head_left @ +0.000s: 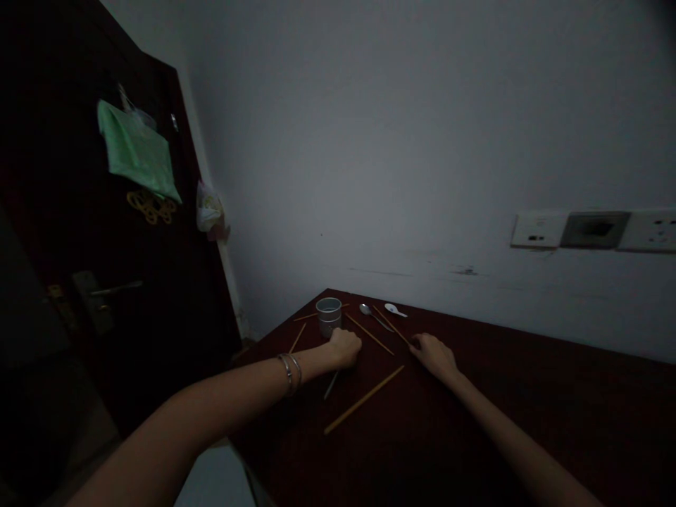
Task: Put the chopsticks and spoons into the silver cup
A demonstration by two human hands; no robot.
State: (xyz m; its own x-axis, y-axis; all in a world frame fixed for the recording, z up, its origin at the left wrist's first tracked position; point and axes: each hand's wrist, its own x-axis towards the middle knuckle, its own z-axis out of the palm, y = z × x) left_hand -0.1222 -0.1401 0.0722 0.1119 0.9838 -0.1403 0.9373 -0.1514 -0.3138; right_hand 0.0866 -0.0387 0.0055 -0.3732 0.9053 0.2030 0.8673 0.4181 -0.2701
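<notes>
My left hand (pixel 346 348) is closed just in front of a grey metal cup (pixel 329 320). From under it pokes the handle of a thin metal utensil (pixel 331 385); its other end is hidden. Thumb and fingers of my right hand (pixel 436 357) pinch the near end of a wooden chopstick (pixel 391 325) that points away toward the wall. Between the hands lies another chopstick (pixel 370 334), and a third, thicker-looking chopstick (pixel 364 399) rests nearer me. A metal spoon (pixel 365 309) and a white spoon (pixel 393 308) lie at the back.
More thin sticks lie near the cup, one left of it (pixel 297 338) and one behind it (pixel 306 317). The dark table (pixel 475 415) meets a pale wall (pixel 370 141) with sockets (pixel 537 230). At left stands a dark door (pixel 174 338) with a green cloth (pixel 138 149).
</notes>
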